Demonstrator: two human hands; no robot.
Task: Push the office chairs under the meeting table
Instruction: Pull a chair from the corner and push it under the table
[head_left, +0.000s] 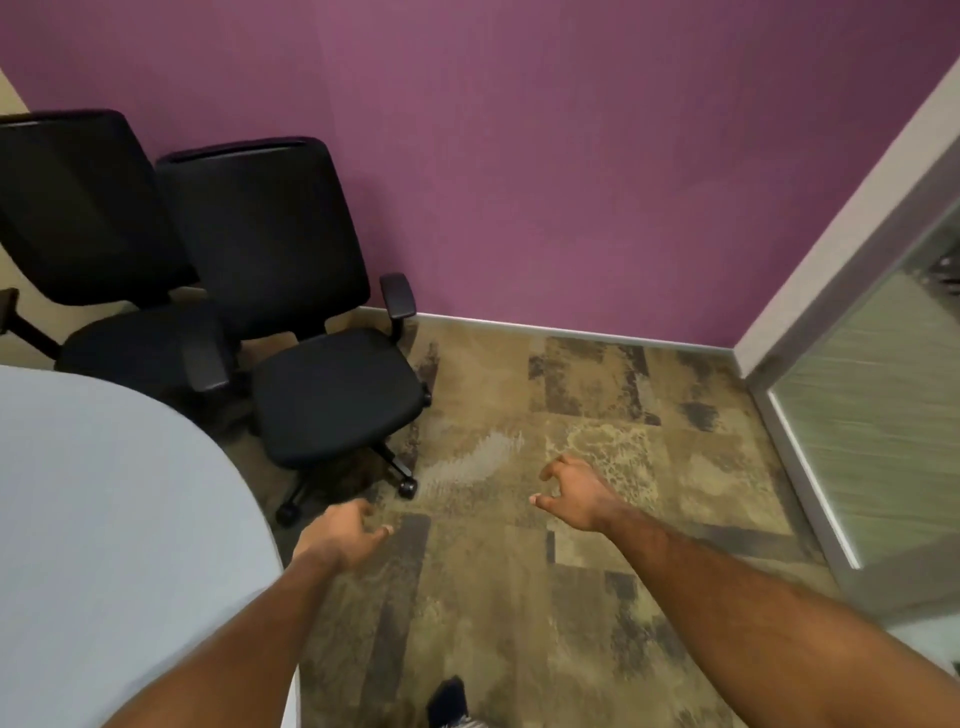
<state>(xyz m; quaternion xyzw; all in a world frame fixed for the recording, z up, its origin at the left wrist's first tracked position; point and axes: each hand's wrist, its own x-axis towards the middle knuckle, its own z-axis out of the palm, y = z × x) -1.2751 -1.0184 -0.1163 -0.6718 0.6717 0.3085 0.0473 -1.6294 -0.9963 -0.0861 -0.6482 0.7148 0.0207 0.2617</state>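
Head view | two black office chairs (311, 322), upper left, beside rounded tabletop (104, 519) | left hand (340, 535), right hand (574, 493): fingers loosely curled, holding nothing, over carpet (519, 597).

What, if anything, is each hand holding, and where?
Nothing: the left hand and right hand hover loosely curled, empty, short of the nearer chair.
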